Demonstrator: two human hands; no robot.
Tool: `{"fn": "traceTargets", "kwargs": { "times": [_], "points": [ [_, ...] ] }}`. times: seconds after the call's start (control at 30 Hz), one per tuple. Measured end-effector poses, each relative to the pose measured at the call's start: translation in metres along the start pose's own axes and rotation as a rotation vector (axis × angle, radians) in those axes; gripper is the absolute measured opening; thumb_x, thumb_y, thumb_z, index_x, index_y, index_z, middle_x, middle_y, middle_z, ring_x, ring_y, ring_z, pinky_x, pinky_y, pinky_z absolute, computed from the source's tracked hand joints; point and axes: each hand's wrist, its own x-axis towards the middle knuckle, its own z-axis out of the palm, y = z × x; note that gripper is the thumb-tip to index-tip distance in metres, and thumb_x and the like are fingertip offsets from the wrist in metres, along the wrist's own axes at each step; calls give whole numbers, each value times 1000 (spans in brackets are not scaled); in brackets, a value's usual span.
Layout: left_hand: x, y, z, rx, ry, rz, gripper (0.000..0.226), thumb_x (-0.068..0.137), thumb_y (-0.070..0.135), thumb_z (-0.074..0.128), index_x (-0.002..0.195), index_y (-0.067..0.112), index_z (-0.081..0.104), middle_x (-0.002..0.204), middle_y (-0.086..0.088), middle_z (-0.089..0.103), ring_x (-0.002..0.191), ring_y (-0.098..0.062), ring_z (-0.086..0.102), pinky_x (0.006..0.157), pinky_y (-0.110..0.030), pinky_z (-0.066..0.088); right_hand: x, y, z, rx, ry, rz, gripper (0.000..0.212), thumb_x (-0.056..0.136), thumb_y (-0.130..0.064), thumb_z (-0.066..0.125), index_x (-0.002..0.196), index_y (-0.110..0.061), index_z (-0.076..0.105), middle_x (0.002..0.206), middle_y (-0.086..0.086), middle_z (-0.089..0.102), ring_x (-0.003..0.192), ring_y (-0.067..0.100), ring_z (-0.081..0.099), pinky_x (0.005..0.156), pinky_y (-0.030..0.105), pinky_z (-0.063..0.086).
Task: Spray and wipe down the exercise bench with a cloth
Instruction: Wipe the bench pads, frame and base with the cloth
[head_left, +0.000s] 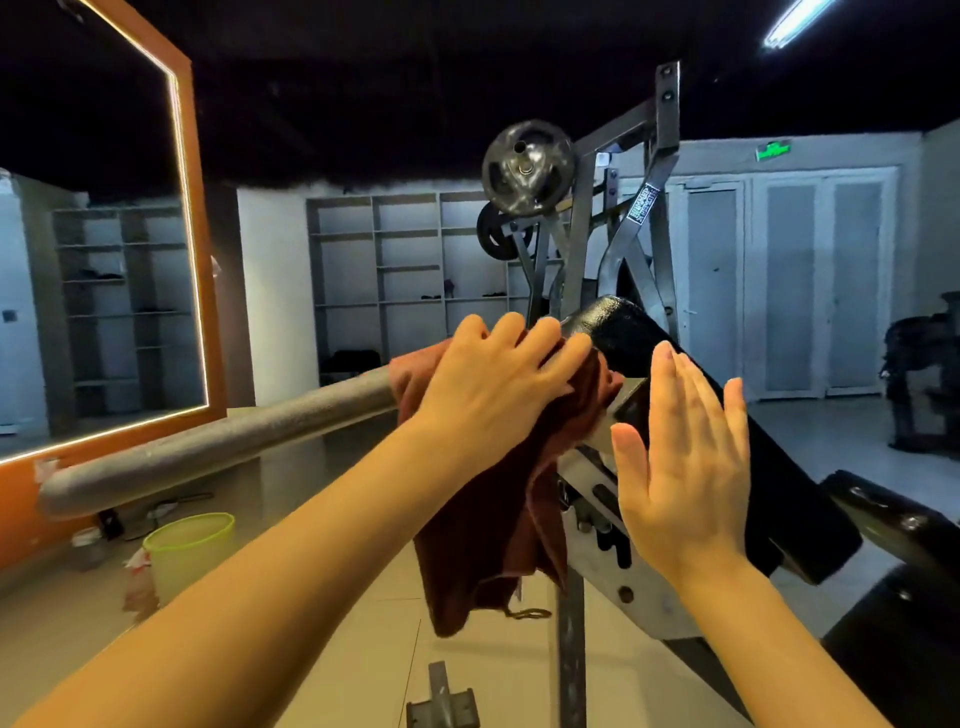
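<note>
A person's left hand (498, 384) presses a dark red cloth (483, 525) against the upper end of an exercise bench's black back pad (691, 395), fingers spread over the fabric, whose loose bulk hangs down beside the grey frame (613, 551). The right hand (685, 457) is flat and holds nothing, fingers straight along the pad's near edge, seemingly steadying it. No spray bottle is in view, so the wiping step appears to be in hand, at the top of the pad. The next move likely calls for drawing the cloth down the pad's length toward the seat (898, 525) at lower right, with the loose folds gathered up. A grey padded bar (218, 441) runs off to the left; a green bucket (189, 551) stands on the floor.
</note>
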Motion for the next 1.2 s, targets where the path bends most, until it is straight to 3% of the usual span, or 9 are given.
{"fn": "traceTargets", "kwargs": {
  "times": [0.07,0.17,0.27,0.53,0.63,0.73,0.87,0.97,1.2],
  "points": [
    [13,10,2,24,-1,129,48,91,26,36,138,22,41,120,0,56,96,-25,54,70,-36,38,0,0,0,1,-20,-1,63,105,-47,17,151,-4,24,154,12,35,144,25,29,122,42,4],
    [12,7,7,2,0,154,44,95,30,46,138,23,41,121,0,55,98,-24,54,69,-36,38,0,1,-1,-1,-54,-20,60,105,-45,18,152,-8,18,157,8,30,146,22,26,123,42,4],
    [-7,-6,9,56,-35,13,53,96,46,45,143,23,34,123,-3,53,89,-24,54,60,-34,35,-1,2,-2,-8,-93,-67,59,105,-44,19,153,-9,15,158,6,27,147,20,23,122,43,6],
    [-93,-49,-4,-66,-91,-244,60,99,48,27,145,11,36,100,-13,60,64,-28,54,46,-33,43,-1,-3,0,-2,-87,-37,60,104,-45,18,151,-9,23,156,8,31,145,23,27,122,46,7],
    [-116,-59,-9,-78,-94,-290,63,97,49,30,143,8,41,96,-14,62,62,-29,55,45,-33,42,-2,-8,-3,-63,-91,-19,60,104,-46,20,152,-9,24,157,9,29,146,25,23,121,51,2],
    [-137,-69,-11,-111,-79,-305,68,95,55,32,142,7,43,101,-14,63,70,-30,60,50,-37,49,-3,-27,-5,-109,-68,-150,60,100,-39,35,151,-8,27,157,12,28,147,28,21,120,54,-3],
    [-167,-83,-17,-151,-92,-380,74,92,61,35,140,6,45,111,-15,65,78,-32,66,57,-40,54,-5,-84,8,46,-35,-307,55,98,-30,44,146,-6,37,152,13,38,144,27,28,121,52,9],
    [-188,-95,-24,-141,-92,-426,72,91,59,36,132,2,53,102,-17,68,75,-33,67,58,-39,55,-11,-124,20,162,-17,-298,49,96,-26,48,140,-5,46,144,14,48,138,27,37,118,48,21],
    [-229,-113,-23,-150,-77,-441,60,99,56,28,119,7,55,92,-14,66,72,-31,64,61,-40,54,-42,-181,28,338,-167,-123,42,93,-29,47,127,-8,59,111,8,61,103,20,50,88,33,36]
  ]
}}
